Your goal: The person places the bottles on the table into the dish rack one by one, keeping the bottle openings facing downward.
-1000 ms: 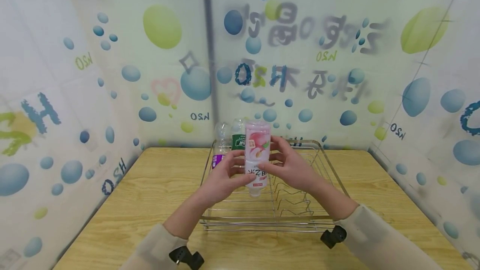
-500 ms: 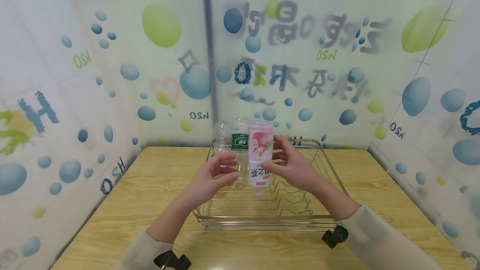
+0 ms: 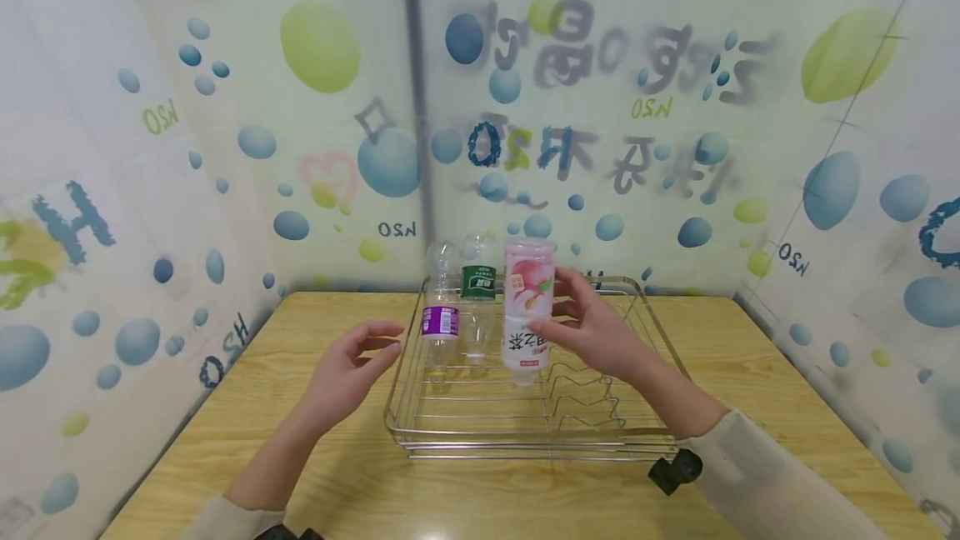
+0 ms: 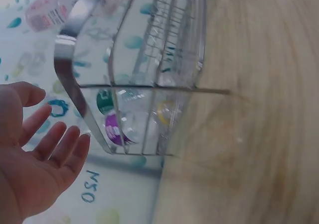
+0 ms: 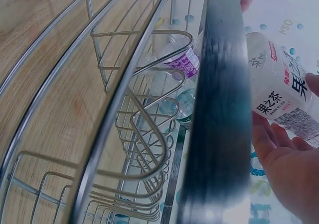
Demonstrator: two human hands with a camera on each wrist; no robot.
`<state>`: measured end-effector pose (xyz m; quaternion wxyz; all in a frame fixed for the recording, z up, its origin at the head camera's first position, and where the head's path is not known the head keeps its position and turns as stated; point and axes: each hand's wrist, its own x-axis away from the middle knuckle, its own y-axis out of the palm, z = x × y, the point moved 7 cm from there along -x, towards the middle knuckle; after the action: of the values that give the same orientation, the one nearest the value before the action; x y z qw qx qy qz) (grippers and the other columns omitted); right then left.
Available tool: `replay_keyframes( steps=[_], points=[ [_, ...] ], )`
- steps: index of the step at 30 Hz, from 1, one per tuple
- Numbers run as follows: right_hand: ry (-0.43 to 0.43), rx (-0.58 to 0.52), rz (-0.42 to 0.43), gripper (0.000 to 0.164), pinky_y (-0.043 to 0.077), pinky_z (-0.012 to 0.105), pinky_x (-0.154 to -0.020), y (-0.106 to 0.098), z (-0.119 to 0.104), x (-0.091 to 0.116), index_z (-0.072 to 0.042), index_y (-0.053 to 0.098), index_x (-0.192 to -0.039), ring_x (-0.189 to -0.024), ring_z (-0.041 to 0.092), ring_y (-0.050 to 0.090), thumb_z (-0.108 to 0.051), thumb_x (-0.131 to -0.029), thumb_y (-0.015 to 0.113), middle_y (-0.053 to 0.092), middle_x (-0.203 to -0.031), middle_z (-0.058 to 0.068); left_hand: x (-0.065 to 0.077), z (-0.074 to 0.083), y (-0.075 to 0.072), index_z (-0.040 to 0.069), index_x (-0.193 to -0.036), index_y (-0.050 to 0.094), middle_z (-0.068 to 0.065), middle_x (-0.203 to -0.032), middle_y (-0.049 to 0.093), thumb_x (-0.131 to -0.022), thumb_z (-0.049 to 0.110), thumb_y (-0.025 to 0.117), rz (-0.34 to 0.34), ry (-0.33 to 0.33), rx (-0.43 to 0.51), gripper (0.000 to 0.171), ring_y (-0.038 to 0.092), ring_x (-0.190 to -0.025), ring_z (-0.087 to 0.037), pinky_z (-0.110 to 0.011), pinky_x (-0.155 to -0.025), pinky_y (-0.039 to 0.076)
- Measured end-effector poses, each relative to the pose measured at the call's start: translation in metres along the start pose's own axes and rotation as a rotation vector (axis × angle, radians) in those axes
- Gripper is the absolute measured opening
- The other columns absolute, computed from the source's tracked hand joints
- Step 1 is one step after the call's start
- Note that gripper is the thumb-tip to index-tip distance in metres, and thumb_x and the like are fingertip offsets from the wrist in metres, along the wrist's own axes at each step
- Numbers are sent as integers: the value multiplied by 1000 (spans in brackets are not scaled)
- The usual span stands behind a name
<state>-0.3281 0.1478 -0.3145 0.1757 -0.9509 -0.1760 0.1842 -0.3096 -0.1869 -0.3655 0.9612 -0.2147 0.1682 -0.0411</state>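
Note:
My right hand [image 3: 600,332] grips a pink and white peach drink bottle [image 3: 528,298] from its right side, thumb across the front. The bottle is upside down, neck lowest, over the middle of the wire dish rack [image 3: 480,436]; its printed label [image 5: 286,92] fills the right of the right wrist view. Apart from the rack's left side, my left hand [image 3: 348,377] holds nothing, its fingers loosely bent. Inside the rack at the left, a clear bottle with a purple label [image 3: 440,322] and one with a green label [image 3: 477,283] stand upside down side by side.
Wavy wire dividers [image 3: 588,398] run through the rack's right part. The rack stands on a light wooden table [image 3: 300,340]. A patterned curtain [image 3: 322,157] hangs close behind and along both sides.
My left hand has let go of the peach drink bottle and moved left, away from the rack. My right hand has shifted the bottle slightly right, uncovering the two clear bottles.

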Motion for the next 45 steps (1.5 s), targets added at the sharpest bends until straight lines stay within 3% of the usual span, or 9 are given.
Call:
replay_keyframes(
  steps=[5, 9, 18, 25, 31, 36, 45],
  points=[
    [15, 7, -3, 76, 63, 40, -104, 1, 0, 0, -12, 34, -165, -122, 33, 67, -17, -103, 78, 56, -144, 18, 5, -21, 4, 2, -140, 66, -21, -147, 65, -113, 21, 63, -67, -66, 65, 33, 70, -125, -31, -26, -94, 64],
    [17, 5, -10, 76, 62, 41, -105, 3, 0, 0, -13, 34, -166, -124, 33, 66, -17, -104, 77, 55, -146, 18, 7, -37, 14, 0, -146, 61, -24, -150, 61, -116, 21, 56, -131, -122, 160, 36, 69, -129, -33, -31, -96, 65],
    [-4, -13, -1, 75, 61, 41, -104, 0, -4, -4, -10, 33, -166, -125, 34, 65, -15, -104, 76, 55, -147, 20, 5, -45, 34, -3, -154, 47, -34, -144, 54, -118, 15, 43, -243, -110, 324, 40, 70, -126, -45, -44, -92, 68],
    [24, 23, 30, 78, 62, 47, -105, -7, -8, -13, -13, 31, -168, -128, 35, 66, -22, -105, 76, 57, -148, 17, 4, -46, 40, -5, -154, 42, -38, -139, 53, -119, 13, 41, -257, -86, 360, 39, 76, -111, -42, -50, -84, 70],
    [80, 39, 39, 83, 60, 55, -109, -8, -13, -27, -16, 28, -171, -134, 38, 64, -31, -105, 76, 54, -153, 14, 5, -48, 40, -4, -155, 41, -37, -137, 54, -119, 15, 43, -253, -88, 378, 41, 76, -109, -43, -51, -84, 70],
    [104, 52, 79, 86, 60, 55, -108, -9, -17, -43, -17, 25, -173, -135, 37, 62, -37, -105, 75, 52, -155, 14, 5, -50, 39, -4, -155, 42, -35, -134, 57, -118, 13, 47, -246, -105, 385, 42, 78, -106, -35, -52, -85, 70],
    [148, -138, 188, 80, 60, 52, -107, -6, -18, -75, -25, 31, -171, -135, 34, 60, -34, -104, 74, 52, -157, 12, 5, -52, 39, -6, -156, 40, -29, -128, 61, -117, 14, 51, -240, -106, 414, 45, 79, -99, -26, -54, -86, 69]
  ],
)
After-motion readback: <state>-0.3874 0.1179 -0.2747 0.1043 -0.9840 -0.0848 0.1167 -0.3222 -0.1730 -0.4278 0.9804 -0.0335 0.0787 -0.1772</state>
